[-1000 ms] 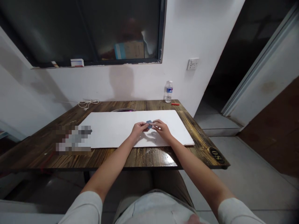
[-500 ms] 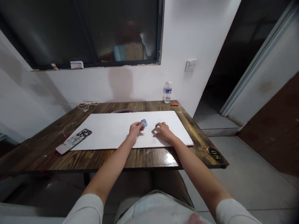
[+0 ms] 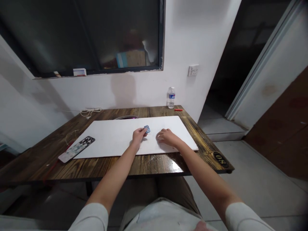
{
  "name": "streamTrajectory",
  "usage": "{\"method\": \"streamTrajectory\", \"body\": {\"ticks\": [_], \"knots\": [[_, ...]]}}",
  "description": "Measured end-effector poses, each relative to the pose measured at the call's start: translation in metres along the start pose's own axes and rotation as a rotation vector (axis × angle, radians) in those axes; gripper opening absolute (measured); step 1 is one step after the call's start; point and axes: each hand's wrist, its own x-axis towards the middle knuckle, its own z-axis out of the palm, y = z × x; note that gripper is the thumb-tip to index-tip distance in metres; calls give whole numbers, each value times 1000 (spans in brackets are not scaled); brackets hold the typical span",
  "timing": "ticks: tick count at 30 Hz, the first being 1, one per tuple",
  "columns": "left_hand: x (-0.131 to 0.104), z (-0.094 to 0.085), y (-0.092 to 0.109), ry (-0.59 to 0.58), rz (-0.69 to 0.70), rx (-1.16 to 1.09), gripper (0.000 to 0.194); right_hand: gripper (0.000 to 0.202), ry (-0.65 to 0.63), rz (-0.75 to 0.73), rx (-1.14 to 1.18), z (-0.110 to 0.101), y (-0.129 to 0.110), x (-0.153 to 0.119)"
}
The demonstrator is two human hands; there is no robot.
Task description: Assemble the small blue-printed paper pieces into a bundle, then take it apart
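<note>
My left hand [image 3: 138, 136] pinches a small flat blue-and-white striped piece [image 3: 147, 129] between thumb and fingers, a little above the white board [image 3: 113, 136]. It is too small in the picture to tell its kind. A faint thin line shows just below it, and I cannot make out whether this is a thread or a mark. To the right, apart from the piece, my right hand [image 3: 167, 138] is low over the board with its fingers curled together. Whatever those fingertips hold, if anything, is hidden.
A phone in a patterned case [image 3: 77, 149] overlaps the board's left edge. Behind the board are a round rim [image 3: 126, 117], a white cable [image 3: 90, 111], a water bottle [image 3: 171, 98] and a red pen-like stick [image 3: 178, 110]. The wooden table [image 3: 103, 167] ends near my lap.
My right hand's fingers have drawn closer together; before, thumb and forefinger stood apart. My left hand keeps its pinch on the striped piece, which has turned slightly. The camera view has shifted a little.
</note>
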Motion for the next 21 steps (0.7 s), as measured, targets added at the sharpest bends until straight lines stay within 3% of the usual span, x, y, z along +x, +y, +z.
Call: {"method": "streamTrajectory", "body": {"ticks": [5, 12, 21], "knots": [[1, 0, 1, 8, -2, 7, 41, 11, -102, -168, -179, -5, -9, 4], [0, 0, 1, 7, 12, 8, 38, 28, -101, -271, -314, 2, -11, 3], [-1, 1, 2, 9, 6, 15, 35, 16, -137, -279, -82, -10, 4, 23]]}}
